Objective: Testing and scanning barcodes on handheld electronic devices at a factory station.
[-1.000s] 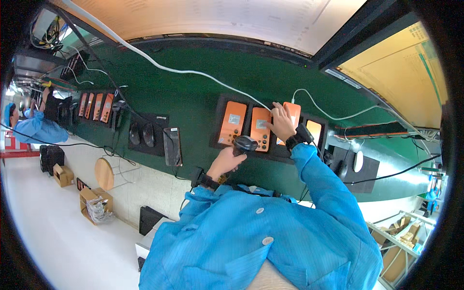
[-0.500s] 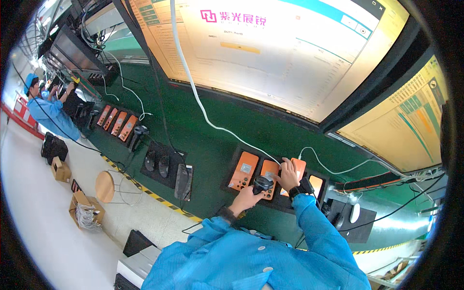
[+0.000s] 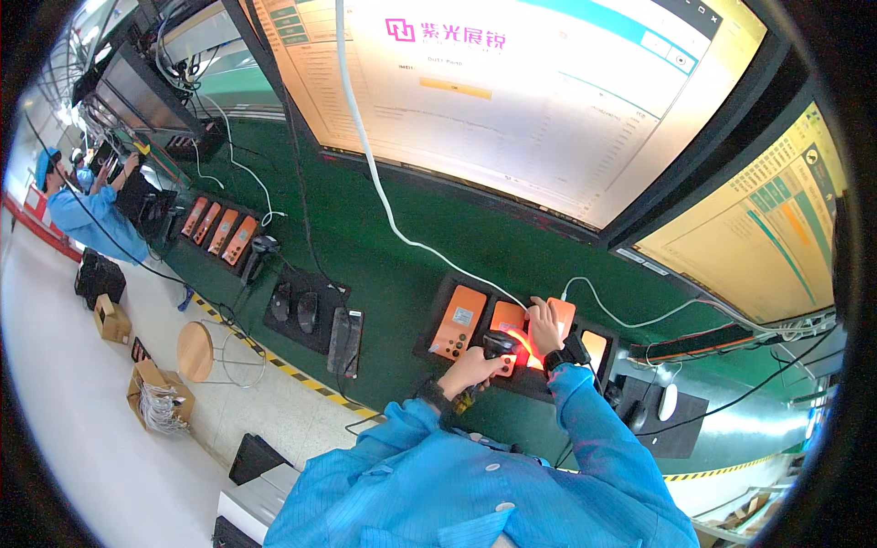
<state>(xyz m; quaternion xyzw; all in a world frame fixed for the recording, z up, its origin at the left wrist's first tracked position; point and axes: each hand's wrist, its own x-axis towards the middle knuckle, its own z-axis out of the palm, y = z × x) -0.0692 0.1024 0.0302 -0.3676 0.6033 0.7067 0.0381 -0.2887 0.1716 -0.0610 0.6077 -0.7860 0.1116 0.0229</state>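
Note:
My left hand point(image 3: 468, 372) is closed round the handle of a black barcode scanner point(image 3: 499, 343). Its head points right, and a red glow falls on the phones and beside my right hand. Stretched over the gap between two orange phones, my right hand point(image 3: 545, 329) has its fingers apart near the end of a white cable. One of these phones point(image 3: 507, 316) lies partly under the scanner; the other point(image 3: 562, 313) shows to the right of my fingers. Another orange phone point(image 3: 460, 320) lies at the left of the black tray point(image 3: 433, 336), and a phone with a lit face point(image 3: 594, 349) at its right.
A large monitor point(image 3: 548, 119) stands behind the tray, with a second screen point(image 3: 758, 219) to its right. White cables cross the green bench point(image 3: 393, 301). Computer mice point(image 3: 308, 312) lie on a dark mat. Far left, a co-worker point(image 3: 87, 215) stands near more orange phones point(image 3: 239, 239).
The scanner has lit up red and shifted slightly right. My left hand has turned a little with it, while my right hand stays almost in place.

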